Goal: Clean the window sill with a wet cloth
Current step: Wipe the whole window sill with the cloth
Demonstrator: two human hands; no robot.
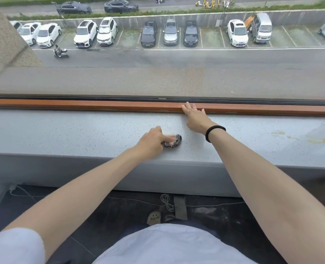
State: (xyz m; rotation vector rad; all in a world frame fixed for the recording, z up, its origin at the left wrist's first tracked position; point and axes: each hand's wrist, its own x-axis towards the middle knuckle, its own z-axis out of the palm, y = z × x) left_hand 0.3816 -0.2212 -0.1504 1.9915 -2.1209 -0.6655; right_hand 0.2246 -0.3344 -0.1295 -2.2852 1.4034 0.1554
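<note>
A grey speckled window sill [81,130] runs beneath a wide window overlooking parked cars [108,30]. Near the middle of the sill, the person's left hand [151,139] curls its fingers around a small bunched dark cloth [174,142], pressing it to the stone. The right hand [195,118], a black band [214,132] at its wrist, rests with straight fingers on the reddish wooden window frame [100,104]. Yellowish stains [323,140] mark the sill's far right.

1. The cloth [175,142] is mostly covered by the left hand [151,139]; its shape and size are unclear.
2. That hand's fingers [167,139] are motion-blurred.
3. The window sill [62,130] is cut off at both side edges.
</note>
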